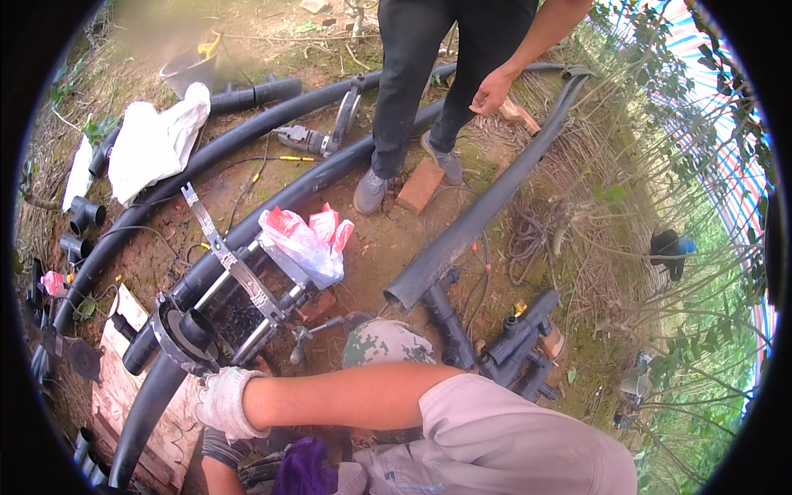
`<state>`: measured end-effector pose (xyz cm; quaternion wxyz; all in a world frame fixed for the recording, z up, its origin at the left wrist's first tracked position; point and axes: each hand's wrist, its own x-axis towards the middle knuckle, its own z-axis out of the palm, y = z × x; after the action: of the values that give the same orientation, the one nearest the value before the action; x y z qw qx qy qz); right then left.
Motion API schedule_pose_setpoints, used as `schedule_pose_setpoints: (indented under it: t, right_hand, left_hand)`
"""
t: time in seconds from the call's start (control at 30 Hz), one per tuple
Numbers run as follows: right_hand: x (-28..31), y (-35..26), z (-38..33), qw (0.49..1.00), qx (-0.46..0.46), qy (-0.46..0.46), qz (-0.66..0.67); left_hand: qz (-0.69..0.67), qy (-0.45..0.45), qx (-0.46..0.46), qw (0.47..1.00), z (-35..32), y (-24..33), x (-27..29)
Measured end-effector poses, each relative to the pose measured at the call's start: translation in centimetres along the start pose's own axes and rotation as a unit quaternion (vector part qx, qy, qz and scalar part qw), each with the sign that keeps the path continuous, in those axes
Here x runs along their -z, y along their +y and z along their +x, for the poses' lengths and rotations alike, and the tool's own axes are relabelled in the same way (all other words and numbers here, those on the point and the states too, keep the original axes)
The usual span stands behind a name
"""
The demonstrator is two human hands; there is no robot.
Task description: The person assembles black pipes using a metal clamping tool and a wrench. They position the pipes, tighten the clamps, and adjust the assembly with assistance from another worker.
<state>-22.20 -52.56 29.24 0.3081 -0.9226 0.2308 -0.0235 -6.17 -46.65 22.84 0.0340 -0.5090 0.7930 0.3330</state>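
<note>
My right arm crosses from the lower right, and its pale knitted glove covers my right hand [224,404]. Its fingers look curled beside the lower edge of a round metal pipe clamp [186,334]; what they hold is hidden. Below it, a bare forearm with a dark grey cuff, seemingly my left hand [224,450], comes up from the lower edge, its fingers hidden. The clamp belongs to a metal pipe-joining frame [247,285] with rods and a raised, perforated arm. A short black pipe end sits in the ring. Thick black pipe [153,404] runs beneath my glove.
A camouflage cap [388,342] shows just past my forearm. Another person [412,82] stands ahead beside a brick [420,186]. Long black pipes [495,194], a power tool [305,139], pipe fittings [520,342], a white sack [157,144] and a plastic bag [305,243] lie around.
</note>
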Motion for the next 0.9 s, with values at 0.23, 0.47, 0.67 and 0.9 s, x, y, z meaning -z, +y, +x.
schedule_pose_setpoints:
  t: [0.23, 0.47, 0.67, 0.9]
  right_hand:
    - [0.6, 0.0, 0.9, 0.999, -0.027, 0.015, 0.032]
    - [-1.3, 0.0, 2.5, 0.999, -0.042, 0.004, 0.001]
    - [-2.4, -1.1, 3.5, 0.998, -0.061, -0.017, 0.005]
    - [-2.9, -1.6, 4.7, 0.997, -0.074, -0.013, 0.01]
  left_hand:
    - [0.001, -0.01, 0.0, 1.0, -1.8, 0.4, 0.0]
    - [0.037, -0.103, 0.055, 0.992, -2.2, 1.8, 0.3]
    - [0.057, 0.023, -0.031, 0.998, -3.3, -0.9, -1.8]
    - [0.067, 0.002, -0.028, 0.997, -3.6, -2.4, -1.8]
